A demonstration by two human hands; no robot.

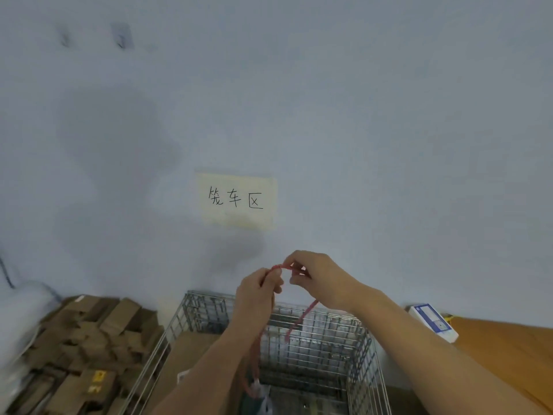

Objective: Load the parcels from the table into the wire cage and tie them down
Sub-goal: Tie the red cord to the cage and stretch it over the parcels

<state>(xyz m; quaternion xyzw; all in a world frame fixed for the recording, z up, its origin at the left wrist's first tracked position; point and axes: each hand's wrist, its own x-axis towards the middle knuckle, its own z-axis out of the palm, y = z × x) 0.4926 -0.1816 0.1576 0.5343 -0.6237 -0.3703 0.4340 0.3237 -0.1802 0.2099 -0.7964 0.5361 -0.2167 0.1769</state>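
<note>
Both hands are raised in front of the wall, above the wire cage. My left hand and my right hand each pinch a red cord and hold a short arc of it between them. One loose end hangs below my right hand, and another strand runs down past my left wrist into the cage. A flat brown cardboard parcel lies in the cage's left side, with a dark bagged item at the bottom.
A heap of small brown cardboard boxes lies left of the cage. A wooden table stands at the right, with a white and blue box at its far corner. A paper sign is stuck on the wall.
</note>
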